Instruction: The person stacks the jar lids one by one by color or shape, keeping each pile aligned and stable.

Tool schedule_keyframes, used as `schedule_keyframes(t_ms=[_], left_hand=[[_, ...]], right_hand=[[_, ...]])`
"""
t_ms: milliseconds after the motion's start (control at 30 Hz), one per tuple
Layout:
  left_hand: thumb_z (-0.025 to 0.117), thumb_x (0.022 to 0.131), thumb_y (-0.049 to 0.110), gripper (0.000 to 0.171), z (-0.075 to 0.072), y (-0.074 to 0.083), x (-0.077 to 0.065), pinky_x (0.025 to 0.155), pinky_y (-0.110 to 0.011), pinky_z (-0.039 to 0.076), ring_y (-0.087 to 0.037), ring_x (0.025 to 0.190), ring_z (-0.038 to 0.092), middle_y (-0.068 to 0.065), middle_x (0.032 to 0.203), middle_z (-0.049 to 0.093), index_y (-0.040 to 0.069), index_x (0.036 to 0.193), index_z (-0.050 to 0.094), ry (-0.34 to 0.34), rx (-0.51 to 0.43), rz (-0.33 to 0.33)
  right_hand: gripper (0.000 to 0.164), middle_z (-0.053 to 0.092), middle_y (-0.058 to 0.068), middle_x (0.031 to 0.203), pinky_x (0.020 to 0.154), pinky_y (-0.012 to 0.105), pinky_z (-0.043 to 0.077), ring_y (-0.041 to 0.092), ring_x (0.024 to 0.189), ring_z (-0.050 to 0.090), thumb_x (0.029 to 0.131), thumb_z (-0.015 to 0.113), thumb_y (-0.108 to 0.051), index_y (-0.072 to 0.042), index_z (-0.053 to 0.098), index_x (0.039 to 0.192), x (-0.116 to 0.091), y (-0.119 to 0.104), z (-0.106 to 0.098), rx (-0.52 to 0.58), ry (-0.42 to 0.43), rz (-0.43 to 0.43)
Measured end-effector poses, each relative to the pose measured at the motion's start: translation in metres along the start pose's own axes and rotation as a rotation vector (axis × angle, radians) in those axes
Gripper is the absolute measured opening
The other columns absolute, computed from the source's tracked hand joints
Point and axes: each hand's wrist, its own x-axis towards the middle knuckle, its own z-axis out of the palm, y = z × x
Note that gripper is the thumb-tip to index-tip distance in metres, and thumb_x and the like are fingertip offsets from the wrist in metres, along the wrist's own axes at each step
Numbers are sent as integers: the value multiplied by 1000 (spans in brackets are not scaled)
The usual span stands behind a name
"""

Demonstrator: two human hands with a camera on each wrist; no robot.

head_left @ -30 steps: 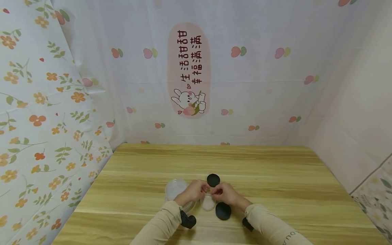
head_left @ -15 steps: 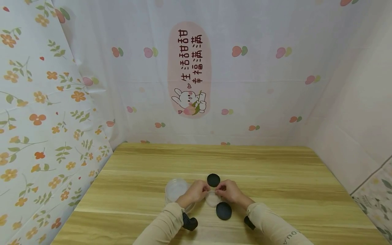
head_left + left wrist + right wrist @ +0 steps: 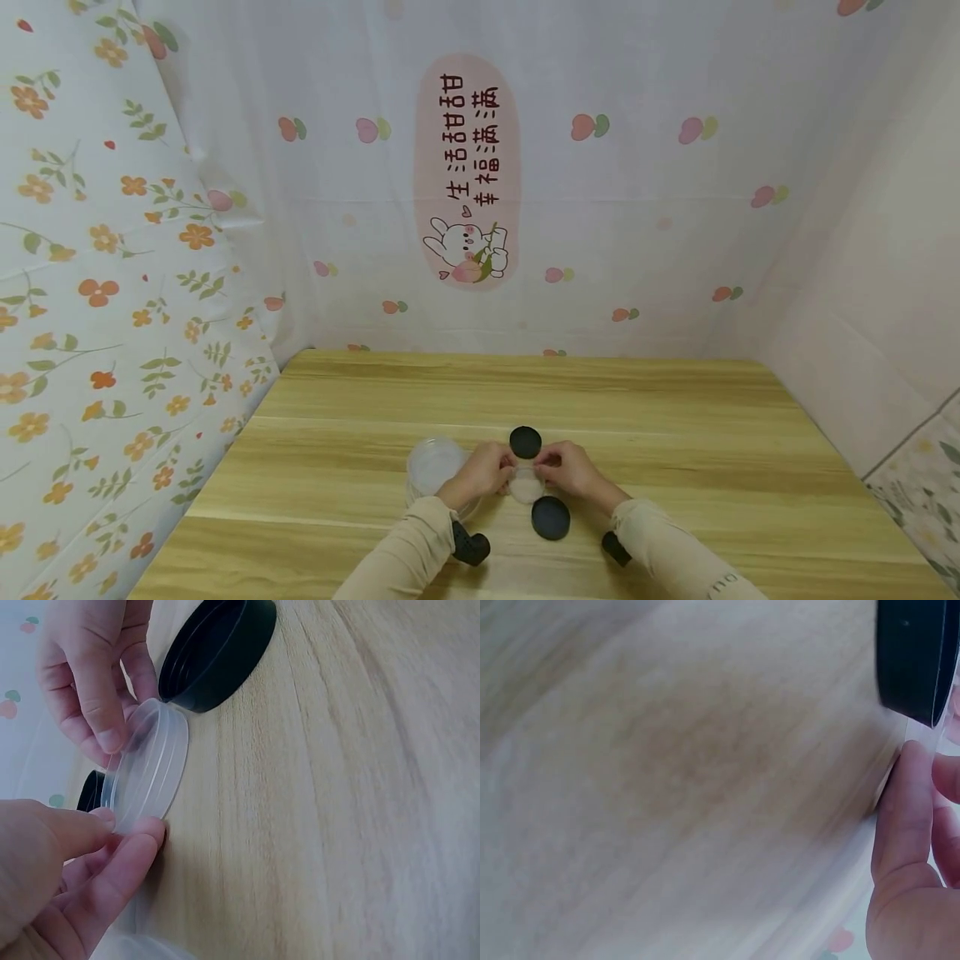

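Between the two hands is a shallow clear plastic round lid [image 3: 150,765] with a ridged rim. My left hand [image 3: 483,471] pinches its near-left edge with thumb and fingers, also seen as the left hand [image 3: 82,877] in the left wrist view. Across from it, my right hand [image 3: 573,471] holds the other edge, thumb in front and fingers behind. A black round lid [image 3: 551,517] lies close in front of the clear one, hollow side up. Behind the hands sits another black round lid [image 3: 525,442]. The right wrist view catches my right hand [image 3: 907,862] beside a black lid [image 3: 915,660].
Clear round plastic containers [image 3: 435,467] stand just left of my left hand, partly hidden by it. The wood-grain table [image 3: 675,417] extends to a printed cloth [image 3: 637,208] hung behind it. Floral cloth [image 3: 112,292] hangs along the left.
Both hands have shifted slightly right and away with the clear lid, bringing it nearer the back black lid. The two black lids and the clear containers stay in place.
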Motion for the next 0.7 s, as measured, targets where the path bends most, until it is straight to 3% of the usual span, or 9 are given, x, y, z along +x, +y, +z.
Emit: schedule_keyframes(t_ms=[333, 700], left_hand=[[51, 80, -13, 8, 4, 6, -4, 46, -27, 49, -32, 54, 61, -17, 66, 59, -13, 85, 57, 31, -242, -71], [51, 77, -13, 15, 7, 5, -6, 49, -27, 50, -32, 58, 62, -17, 66, 60, -13, 89, 59, 59, -367, -117]], right_hand=[[7, 61, 10, 75, 50, 23, 48, 15, 63, 56, 77, 61, 5, 8, 62, 82, -6, 4, -5, 62, 10, 53], [8, 61, 9, 75, 50, 23, 48, 12, 62, 54, 77, 58, 5, 8, 63, 83, -7, 2, -5, 71, 61, 107]])
